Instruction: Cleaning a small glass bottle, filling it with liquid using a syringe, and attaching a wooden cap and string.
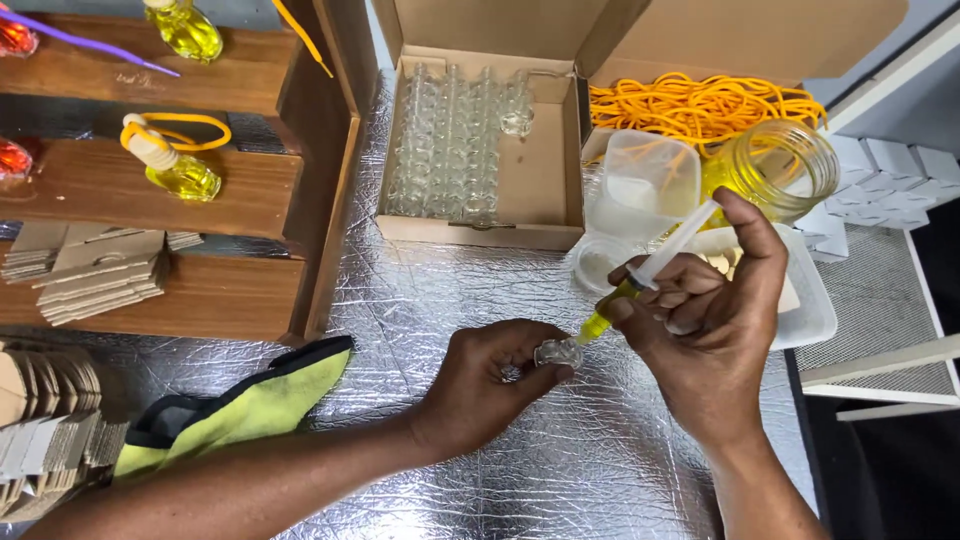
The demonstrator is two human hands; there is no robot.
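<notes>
Pinching a small clear glass bottle (557,352), the left hand (490,380) steadies it on crinkled foil (420,300) while the right hand (705,330) grips a plastic syringe (645,275), seemingly yellow-filled.

Green cloth (255,400), orange cords (700,105)

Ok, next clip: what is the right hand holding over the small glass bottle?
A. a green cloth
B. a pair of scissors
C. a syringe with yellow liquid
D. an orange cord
C: the right hand grips a syringe holding yellow liquid, its tip at the mouth of the small glass bottle pinched in the left hand.
</notes>
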